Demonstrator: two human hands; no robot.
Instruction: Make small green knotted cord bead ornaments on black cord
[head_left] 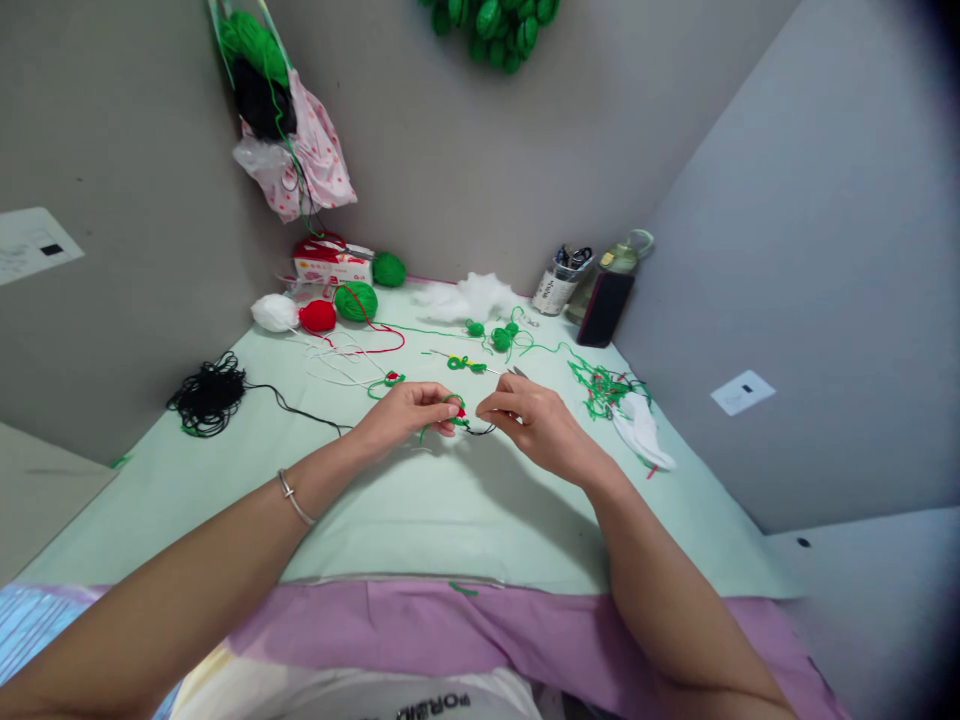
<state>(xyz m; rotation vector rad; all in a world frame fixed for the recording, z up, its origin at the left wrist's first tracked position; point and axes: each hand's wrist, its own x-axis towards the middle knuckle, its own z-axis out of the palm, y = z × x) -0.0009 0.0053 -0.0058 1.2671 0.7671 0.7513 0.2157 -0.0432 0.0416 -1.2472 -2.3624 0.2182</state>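
Observation:
My left hand (431, 408) is closed in a pinch on a small red-and-green crochet piece (460, 413). From that piece a short black yarn (480, 431) runs across to my right hand (525, 412), whose fingers are pinched around its end. Whether a needle is also between those fingers is too small to tell. A grey pointed metal tip (517, 372) shows just behind the right hand. Beyond both hands lies a crochet hook (480, 366) with a yellow grip and green crochet work beside it. Another small red-and-green piece (393, 378) rests left of it.
Black yarn (208, 394) is heaped at left. White (275, 312), red (317, 316) and green (356, 301) balls stand behind. White stuffing (472, 298), a pen cup (556, 286) and a phone (606, 309) line the back. Green scraps (598, 388) lie right.

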